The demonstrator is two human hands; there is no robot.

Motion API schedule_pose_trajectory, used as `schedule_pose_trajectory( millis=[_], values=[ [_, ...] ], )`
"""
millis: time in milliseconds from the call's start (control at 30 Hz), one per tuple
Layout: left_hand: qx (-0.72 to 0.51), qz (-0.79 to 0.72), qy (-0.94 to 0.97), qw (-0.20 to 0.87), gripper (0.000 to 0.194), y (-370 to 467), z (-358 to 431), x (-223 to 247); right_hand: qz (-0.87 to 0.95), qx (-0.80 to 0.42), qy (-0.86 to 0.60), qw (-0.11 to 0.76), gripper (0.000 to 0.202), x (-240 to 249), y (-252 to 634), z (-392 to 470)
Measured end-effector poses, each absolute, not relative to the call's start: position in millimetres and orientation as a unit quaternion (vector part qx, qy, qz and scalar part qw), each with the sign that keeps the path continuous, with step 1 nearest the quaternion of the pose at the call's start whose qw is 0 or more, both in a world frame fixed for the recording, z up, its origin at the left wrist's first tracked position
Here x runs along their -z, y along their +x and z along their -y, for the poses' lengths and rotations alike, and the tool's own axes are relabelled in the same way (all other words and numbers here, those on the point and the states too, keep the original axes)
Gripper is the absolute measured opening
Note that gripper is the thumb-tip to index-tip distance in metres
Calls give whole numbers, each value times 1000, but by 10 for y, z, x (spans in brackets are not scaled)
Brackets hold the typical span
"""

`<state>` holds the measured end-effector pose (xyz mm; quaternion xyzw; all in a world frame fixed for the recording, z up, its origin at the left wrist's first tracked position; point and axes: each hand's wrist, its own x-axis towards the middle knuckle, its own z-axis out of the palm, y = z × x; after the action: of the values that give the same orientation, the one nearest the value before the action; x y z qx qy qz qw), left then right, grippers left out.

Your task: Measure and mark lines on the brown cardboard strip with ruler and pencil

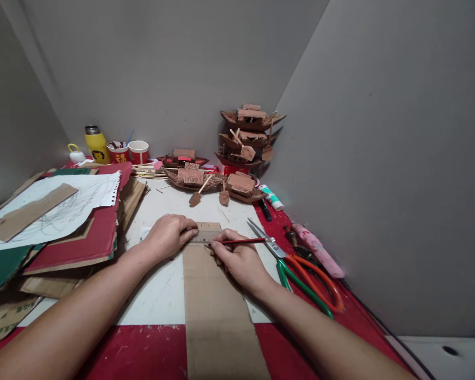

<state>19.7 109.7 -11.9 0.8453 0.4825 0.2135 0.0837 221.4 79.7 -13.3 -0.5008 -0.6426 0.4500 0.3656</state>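
A long strip of brown cardboard (217, 311) runs from the table's front edge up to my hands. Across its far end lies a clear ruler (202, 237). My left hand (172, 233) grips the ruler's left end, fingers curled and pressing it down on the cardboard. In my right hand (237, 258) a dark red pencil (245, 241) is pinched, its tip close to the ruler's right part and its other end pointing right. Some fingers of my right hand are hidden beneath it. Just right of that hand rest large scissors (301, 269) with orange and green handles, blades apart.
Stacked cardboard and paper (75, 227) fill the left side. Several brown model boats (241, 184) with small paddles stand at the back, some stacked. Paper cups (138, 151) and a yellow bottle (96, 143) are back left. A pink roll (319, 250) lies along the right wall.
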Motion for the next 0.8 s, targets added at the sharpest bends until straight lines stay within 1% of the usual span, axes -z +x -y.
schedule_pose_trajectory(
  millis=[467, 667, 800],
  values=[
    [-221, -478, 847, 82, 20, 196, -1101, 130, 639, -454, -494, 376, 17, 127, 2208, -797],
    [-229, -477, 845, 85, 20, 201, -1100, 131, 615, -482, -496, 380, 17, 111, 2206, -783],
    [-242, -477, 840, 95, 18, 200, -1083, 120, 571, -515, -486, 417, 21, 58, 2253, -767]
  ],
)
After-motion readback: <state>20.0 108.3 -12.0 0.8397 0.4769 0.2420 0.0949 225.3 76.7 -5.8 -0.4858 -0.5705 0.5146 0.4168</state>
